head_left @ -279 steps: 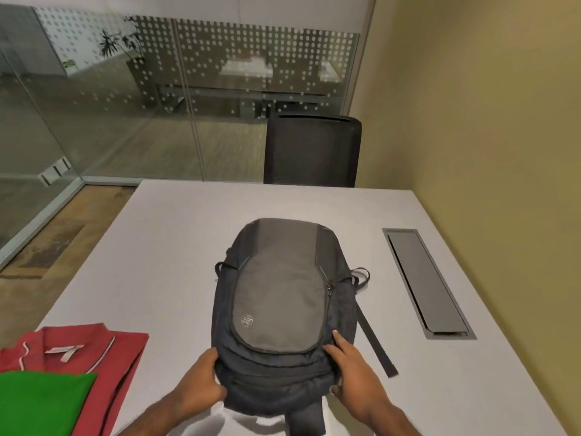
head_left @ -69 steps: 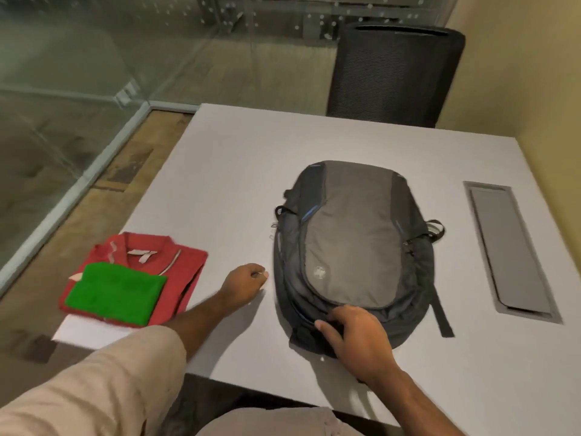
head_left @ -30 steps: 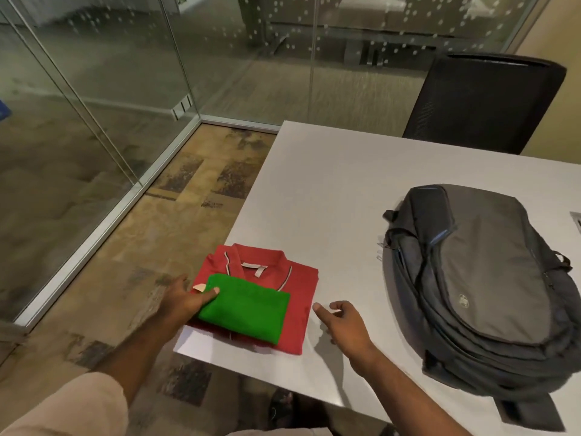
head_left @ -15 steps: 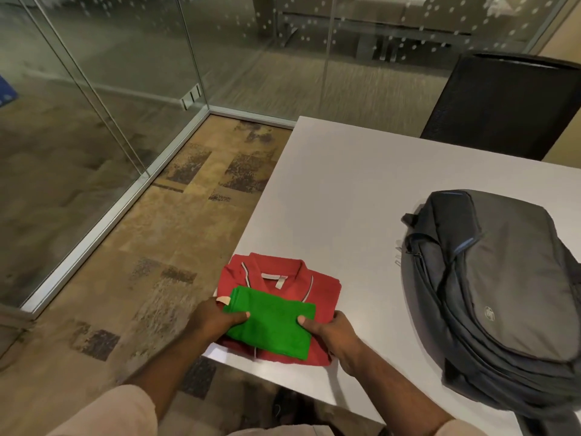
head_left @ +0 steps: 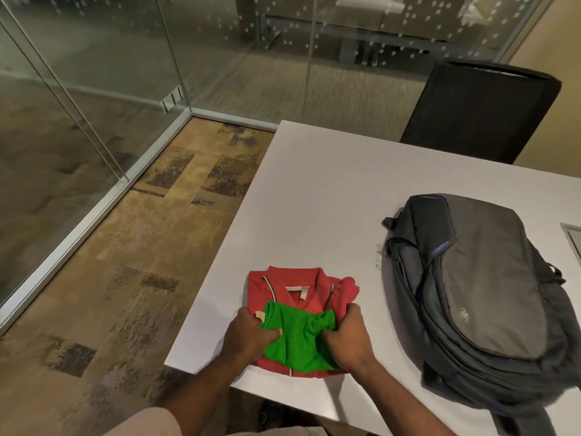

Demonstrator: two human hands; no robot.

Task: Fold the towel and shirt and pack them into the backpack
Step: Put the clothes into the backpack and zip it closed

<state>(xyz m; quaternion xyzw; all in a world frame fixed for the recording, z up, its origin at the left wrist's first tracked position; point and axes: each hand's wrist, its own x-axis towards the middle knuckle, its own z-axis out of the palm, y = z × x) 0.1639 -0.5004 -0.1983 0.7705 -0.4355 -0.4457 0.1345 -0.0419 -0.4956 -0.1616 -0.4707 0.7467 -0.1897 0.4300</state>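
Note:
A folded red polo shirt point(head_left: 298, 286) lies near the table's front left corner. On top of it sits a folded green towel point(head_left: 297, 343), bunched in the middle. My left hand point(head_left: 248, 333) grips the stack at its left side and my right hand point(head_left: 349, 335) grips it at the right, with fingers curled into the cloth. Whether the stack is off the table I cannot tell. A grey backpack point(head_left: 484, 297) lies flat to the right, its side zipper partly open, about a hand's width from the shirt.
The white table point(head_left: 330, 199) ends just left of the shirt, with carpeted floor point(head_left: 141, 262) beyond. A black chair point(head_left: 478, 111) stands at the far side. Glass walls point(head_left: 94, 73) enclose the left and back. A recessed cable hatch point(head_left: 573, 239) shows at the right edge.
Both hands have closed in on the stack from its sides, and the green towel has bunched up between them. The backpack has not moved.

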